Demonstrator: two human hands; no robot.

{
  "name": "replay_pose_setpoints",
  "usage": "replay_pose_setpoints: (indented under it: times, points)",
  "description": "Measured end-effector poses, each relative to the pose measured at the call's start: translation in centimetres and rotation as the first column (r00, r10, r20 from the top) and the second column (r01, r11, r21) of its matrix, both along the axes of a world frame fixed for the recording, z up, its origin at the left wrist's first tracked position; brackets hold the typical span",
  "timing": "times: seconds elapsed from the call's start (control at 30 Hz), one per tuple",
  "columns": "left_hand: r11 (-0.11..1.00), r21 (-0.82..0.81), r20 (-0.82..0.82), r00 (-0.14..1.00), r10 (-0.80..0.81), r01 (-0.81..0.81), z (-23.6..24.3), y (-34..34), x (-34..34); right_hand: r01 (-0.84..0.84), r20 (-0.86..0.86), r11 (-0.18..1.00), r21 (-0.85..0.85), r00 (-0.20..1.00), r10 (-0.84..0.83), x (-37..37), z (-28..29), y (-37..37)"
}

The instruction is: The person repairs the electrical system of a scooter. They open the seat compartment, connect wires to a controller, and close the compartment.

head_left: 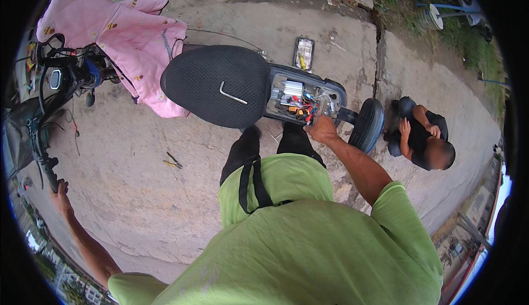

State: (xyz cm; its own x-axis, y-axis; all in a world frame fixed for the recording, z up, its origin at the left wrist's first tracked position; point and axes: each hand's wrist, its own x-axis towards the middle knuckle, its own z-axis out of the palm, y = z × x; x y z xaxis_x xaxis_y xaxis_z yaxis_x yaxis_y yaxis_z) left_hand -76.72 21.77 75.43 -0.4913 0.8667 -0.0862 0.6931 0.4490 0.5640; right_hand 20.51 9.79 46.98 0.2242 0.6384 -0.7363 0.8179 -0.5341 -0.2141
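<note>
An electric scooter spans the view, with a hex wrench [233, 96] lying on its black seat [206, 74]. My left hand [61, 197] grips the left handlebar grip [54, 178] at the lower left. Behind the seat is an uncovered compartment [286, 73] holding a silver controller box [292, 89], coloured wires and orange connectors [297, 109]. My right hand [322, 130] is closed on the compartment's near rim, beside a red connector; its fingertips are partly hidden. A padded rear pad [368, 126] is just to its right. A pink bee-patterned cover [132, 35] drapes over the front.
A person in black [430, 142] crouches at the right. Pliers [172, 162] lie on the concrete [143, 206] at lower left. A small tray with a yellow tool [305, 52] lies beyond the scooter. Grass, a white bucket [433, 17] and debris line the upper right.
</note>
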Motion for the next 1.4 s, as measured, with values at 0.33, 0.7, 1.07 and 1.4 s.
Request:
replay_pose_setpoints:
  times: [0.33, 0.7, 1.07, 1.4]
  points:
    - [1.0, 0.011, -0.016, 1.0, 0.001, -0.001, 0.9, 0.1, -0.1, -0.186, 0.14, 0.98, 0.064, 0.974, 0.176, 0.0, 0.3, 2.4]
    - [1.0, 0.001, -0.06, 0.998, -0.009, 0.009, 1.5, 0.8, 0.7, -0.322, 0.213, 0.946, -0.038, 0.922, 0.322, -0.3, 0.8, 4.5]
    - [1.0, 0.01, -0.023, 1.0, 0.007, -0.006, 0.9, 0.2, -0.9, -0.065, 0.048, 0.989, -0.135, 0.996, 0.072, 0.8, 1.5, 4.0]
    - [1.0, 0.016, -0.032, 0.999, -0.005, 0.006, 0.8, 0.0, 0.5, 0.039, 0.151, 0.991, -0.129, 0.988, -0.019, -2.8, 4.9, 4.8]
